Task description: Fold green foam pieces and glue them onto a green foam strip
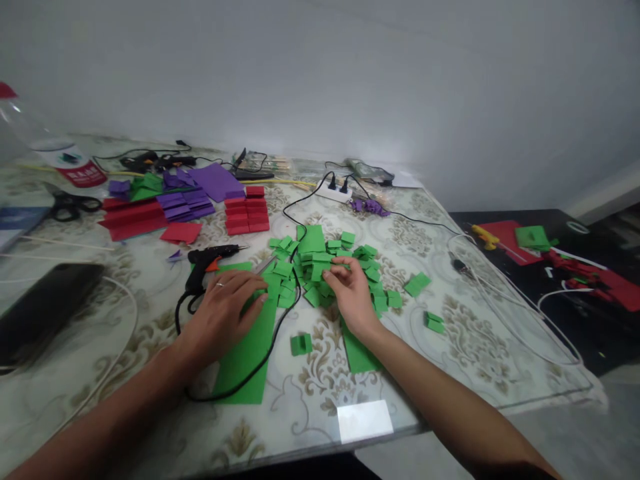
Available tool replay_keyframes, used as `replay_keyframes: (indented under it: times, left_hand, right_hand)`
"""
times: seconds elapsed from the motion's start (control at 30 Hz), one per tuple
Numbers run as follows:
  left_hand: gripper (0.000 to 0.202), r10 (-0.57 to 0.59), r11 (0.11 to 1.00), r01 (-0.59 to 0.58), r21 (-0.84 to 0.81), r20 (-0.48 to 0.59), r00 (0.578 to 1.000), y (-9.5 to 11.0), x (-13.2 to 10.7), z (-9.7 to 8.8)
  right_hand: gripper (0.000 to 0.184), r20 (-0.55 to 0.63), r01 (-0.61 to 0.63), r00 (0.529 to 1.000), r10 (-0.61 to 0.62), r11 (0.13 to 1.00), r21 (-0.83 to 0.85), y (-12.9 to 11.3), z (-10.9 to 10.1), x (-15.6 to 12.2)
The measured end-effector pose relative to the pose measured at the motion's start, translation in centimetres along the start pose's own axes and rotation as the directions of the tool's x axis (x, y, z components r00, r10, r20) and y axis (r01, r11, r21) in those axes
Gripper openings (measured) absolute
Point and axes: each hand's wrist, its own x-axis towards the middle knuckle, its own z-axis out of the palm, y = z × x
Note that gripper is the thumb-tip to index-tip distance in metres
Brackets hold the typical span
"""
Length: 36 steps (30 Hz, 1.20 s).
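Note:
My right hand (354, 293) reaches into a pile of small folded green paper pieces (287, 273). Its thumb and fingertips pinch a folded green paper piece (319, 268). Resting over a long green paper strip (245, 367), my left hand (227, 310) has its fingers loosely stretched and apart, with nothing visible in them. A metal blade (263, 265) shows just beyond its fingers, partly hidden. Behind this hand lies a black glue gun (203, 267), its cord looping across the strip. Another green strip (361, 353) sits partly under my right wrist.
Folded red papers (247, 212), purple papers (185, 203) and black scissors (73, 202) lie at the back left. A phone (50, 310) and a bottle (70, 160) are on the left. A power strip (334, 192) stands behind the pile. White cables (500, 310) cross the right edge.

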Motion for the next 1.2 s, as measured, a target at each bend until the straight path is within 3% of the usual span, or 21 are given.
replay_keyframes:
  times: [0.17, 0.27, 0.4, 0.67, 0.8, 1.07, 1.2]
  left_hand:
    - [0.021, 0.007, 1.0, -0.007, 0.02, 0.009, 1.0, -0.1, -0.2, 0.4]
    - [0.02, 0.01, 1.0, -0.01, 0.0, 0.031, 0.999, 0.0, -0.3, 0.5]
    - [0.02, 0.003, 0.999, -0.002, -0.035, 0.029, 1.0, 0.1, -0.4, 0.6]
    - [0.017, 0.024, 0.999, -0.022, -0.039, 0.04, 0.999, 0.2, -0.4, 0.7]
    - [0.017, 0.025, 0.999, -0.024, -0.037, 0.021, 0.999, 0.3, -0.4, 0.6]
    - [0.017, 0.047, 0.999, -0.047, -0.014, -0.001, 0.999, 0.6, -0.5, 0.7]
    - [0.015, 0.067, 0.997, -0.066, -0.031, 0.02, 0.998, 0.9, -0.4, 0.5]
  right_hand:
    - [0.041, 0.033, -0.139, 0.99, 0.135, 0.973, 0.185, -0.2, 0.2, -0.1]
    - [0.043, 0.047, -0.171, 0.985, 0.165, 0.966, 0.194, -0.3, 0.2, -0.1]
    - [0.043, 0.075, -0.186, 0.981, 0.177, 0.973, 0.14, -0.3, 0.1, -0.2]
    - [0.028, 0.235, -0.037, 0.97, 0.065, 0.992, -0.124, 0.3, 0.1, -0.4]
    - [0.021, 0.224, -0.021, 0.972, 0.064, 0.982, -0.189, 0.9, 0.0, -0.2]
    - [0.024, 0.158, -0.056, 0.984, 0.085, 0.983, -0.177, 0.7, -0.5, 0.3]
    - [0.026, 0.21, -0.058, 0.973, 0.099, 0.98, -0.191, 0.3, -0.4, 0.0]
